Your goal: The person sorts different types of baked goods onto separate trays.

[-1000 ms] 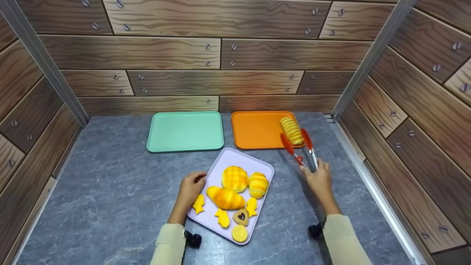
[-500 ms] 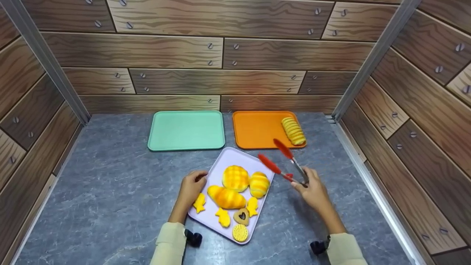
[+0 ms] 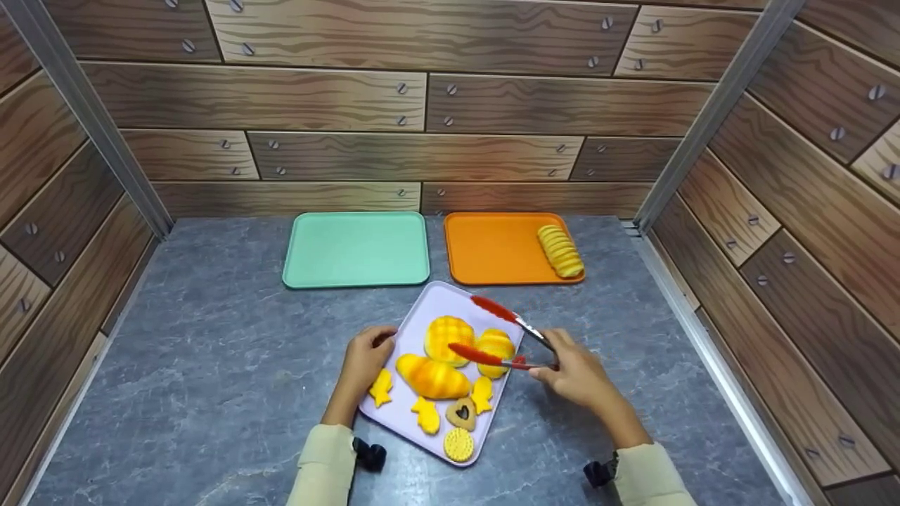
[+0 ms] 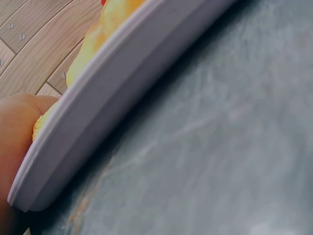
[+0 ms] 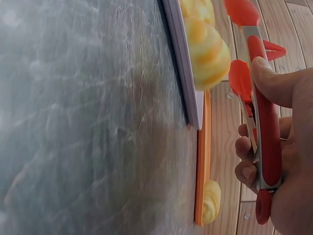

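With the fingers of the right hand (image 3: 578, 376) grasping the red-tipped tongs (image 3: 478, 354), heads spread apart and holding no bread. With those of the left hand (image 3: 368, 360) bent at the left rim of the lilac tray (image 3: 437, 299); impossible to tell whether pinching it or only resting there.

Over the round crosshatched bun (image 3: 448, 336) and the smaller striped roll (image 3: 496, 339), side by side on the far part of the lilac tray, with a gap below in the right wrist view. Best to choose one piece, turn to straddle it alone, then lower evenly. Avoid nudging the croissant (image 3: 432, 377) just nearer. Squeeze lightly, judging by the soft look; perhaps liable to dent or roll if pinched off-centre. Keep the lilac tray steady meanwhile.

Compared with half a second ago: swung leftward with the tongs, from near the orange tray (image 3: 489, 249) to above the bun and roll. Unchanged at the left rim, and likewise on the orange tray, with the ridged loaf (image 3: 560, 251) at its right end.
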A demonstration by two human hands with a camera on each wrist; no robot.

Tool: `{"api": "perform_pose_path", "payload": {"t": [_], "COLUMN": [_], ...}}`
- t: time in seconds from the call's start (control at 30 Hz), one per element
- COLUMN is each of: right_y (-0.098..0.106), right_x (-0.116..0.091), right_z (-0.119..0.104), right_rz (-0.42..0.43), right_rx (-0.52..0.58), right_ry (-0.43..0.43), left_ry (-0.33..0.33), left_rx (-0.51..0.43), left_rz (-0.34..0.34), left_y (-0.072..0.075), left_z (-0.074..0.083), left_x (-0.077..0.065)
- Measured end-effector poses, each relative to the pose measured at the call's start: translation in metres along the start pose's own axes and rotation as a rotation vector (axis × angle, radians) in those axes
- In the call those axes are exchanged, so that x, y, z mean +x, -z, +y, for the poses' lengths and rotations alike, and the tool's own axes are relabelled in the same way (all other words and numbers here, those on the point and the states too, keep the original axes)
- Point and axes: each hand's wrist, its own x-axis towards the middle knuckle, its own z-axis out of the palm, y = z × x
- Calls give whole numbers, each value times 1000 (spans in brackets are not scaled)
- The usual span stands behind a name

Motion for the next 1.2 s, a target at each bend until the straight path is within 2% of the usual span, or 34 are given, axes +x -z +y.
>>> {"api": "perform_pose_path", "payload": {"t": [0.33, 0.47, 0.97, 1.2], "right_y": [2, 2, -5, -6], "right_x": [18, 23, 19, 18], "right_z": [-20, -24, -23, -22], "right_rz": [-129, -152, -85, -32], "right_rx": [-113, -151, -165, -116], "right_ry": [32, 56, 116, 132], "left_ry": [16, 13, 17, 3], "left_rx": [2, -4, -16, -24], "left_rz": [-4, -8, -8, -12], "left_y": [1, 1, 1, 1], "left_z": [0, 1, 1, 0], "left_x": [-1, -1, -1, -2]}}
